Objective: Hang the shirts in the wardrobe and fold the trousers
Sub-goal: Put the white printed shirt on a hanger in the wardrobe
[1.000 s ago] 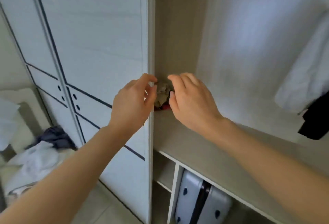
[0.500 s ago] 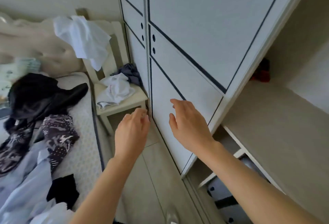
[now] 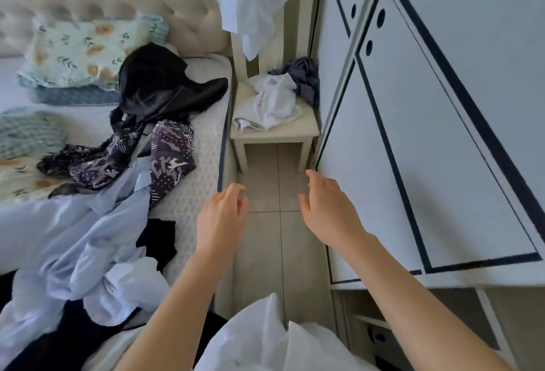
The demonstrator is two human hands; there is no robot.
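Note:
Both my hands hang over the tiled floor between bed and wardrobe and hold nothing. My left hand [image 3: 220,217] has loosely curled fingers, near the mattress edge. My right hand [image 3: 327,208] is relaxed with fingers spread, close to the white wardrobe door [image 3: 413,146]. On the bed lie a light blue shirt [image 3: 88,241], a dark patterned garment [image 3: 165,161] and a black garment [image 3: 159,81]. A white garment [image 3: 274,99] and a dark grey one [image 3: 306,76] lie on the chair seat. Another white shirt [image 3: 247,2] hangs over the chair back.
A cream chair [image 3: 274,135] stands at the end of the narrow tiled aisle [image 3: 265,193]. The bed [image 3: 200,188] with tufted headboard and floral pillows [image 3: 79,49] fills the left. Low wardrobe shelves show at lower right [image 3: 413,326]. White fabric [image 3: 265,338] lies at the bottom edge.
My view has swung left and down, away from the open wardrobe compartment toward the bed and chair. Both hands left the bundle on the shelf and lowered empty over the floor.

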